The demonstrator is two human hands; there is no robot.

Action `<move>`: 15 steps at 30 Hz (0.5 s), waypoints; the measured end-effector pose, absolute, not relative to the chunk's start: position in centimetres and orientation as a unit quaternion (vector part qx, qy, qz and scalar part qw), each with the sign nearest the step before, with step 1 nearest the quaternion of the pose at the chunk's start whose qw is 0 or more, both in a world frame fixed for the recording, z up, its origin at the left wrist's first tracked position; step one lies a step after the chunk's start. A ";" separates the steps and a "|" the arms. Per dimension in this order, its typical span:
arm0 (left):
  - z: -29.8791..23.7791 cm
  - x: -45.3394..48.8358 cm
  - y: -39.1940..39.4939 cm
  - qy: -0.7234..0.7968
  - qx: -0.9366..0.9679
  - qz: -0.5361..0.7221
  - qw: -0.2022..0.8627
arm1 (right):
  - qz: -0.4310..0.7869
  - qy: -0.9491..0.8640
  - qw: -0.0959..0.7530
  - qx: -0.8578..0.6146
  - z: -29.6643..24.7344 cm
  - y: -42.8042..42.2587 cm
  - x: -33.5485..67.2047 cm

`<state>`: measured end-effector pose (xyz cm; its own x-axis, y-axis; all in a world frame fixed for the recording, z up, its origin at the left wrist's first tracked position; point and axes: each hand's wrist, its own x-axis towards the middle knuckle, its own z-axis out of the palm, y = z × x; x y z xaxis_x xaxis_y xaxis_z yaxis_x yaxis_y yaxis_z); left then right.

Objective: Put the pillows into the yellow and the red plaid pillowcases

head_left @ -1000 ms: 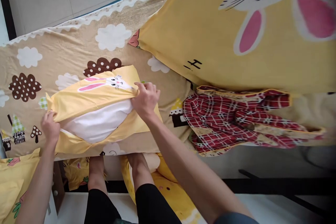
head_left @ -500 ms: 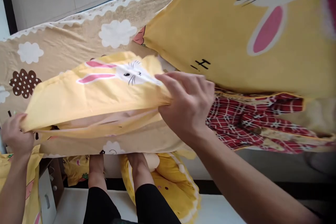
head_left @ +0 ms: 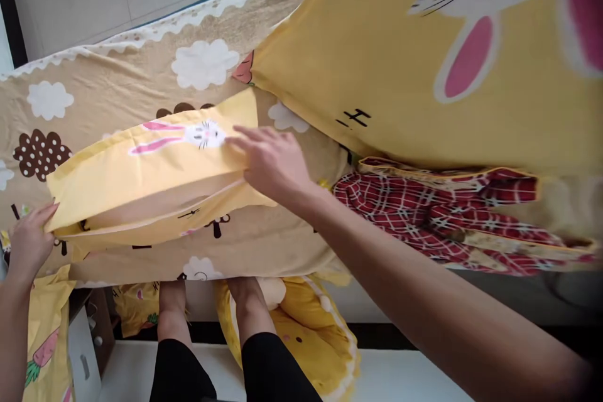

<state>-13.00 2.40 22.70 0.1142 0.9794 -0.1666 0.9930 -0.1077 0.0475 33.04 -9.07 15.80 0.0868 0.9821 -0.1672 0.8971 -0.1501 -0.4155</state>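
A yellow pillowcase (head_left: 113, 169) printed with a white, pink-eared rabbit is stretched over the bed, its long opening facing me. My left hand (head_left: 32, 240) is closed on the near left corner of the pillowcase. At its right end, beside the rabbit's head, my right hand (head_left: 277, 160) has its fingers over the fabric at the end of the opening; the thumb is mostly hidden. Between the two layers, a pale inner side shows.
A beige bedsheet (head_left: 141, 81) with clouds covers the bed. A large yellow rabbit-print cloth (head_left: 377, 56) lies at upper right, above a crumpled red plaid cloth (head_left: 409, 213). Below are a yellow cushion (head_left: 311, 339), a small cabinet (head_left: 85, 352) and yellow cloth (head_left: 49, 326).
My right hand has moved left, and its fingers look less tightly curled. The pillowcase's right end has spread flatter and its corner stands out. My left hand stays at its corner.
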 end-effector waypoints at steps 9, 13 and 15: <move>21.2 1.6 -5.5 0.252 0.951 0.125 0.130 | 0.151 -0.567 0.232 -0.776 12.0 -5.9 31.4; 15.5 11.5 -3.4 0.191 0.949 0.065 0.240 | 0.119 -0.556 0.250 -0.784 11.2 -3.5 32.2; 11.9 15.5 -0.8 0.234 0.934 0.008 0.272 | 0.139 -0.570 0.232 -0.776 11.9 -2.3 33.1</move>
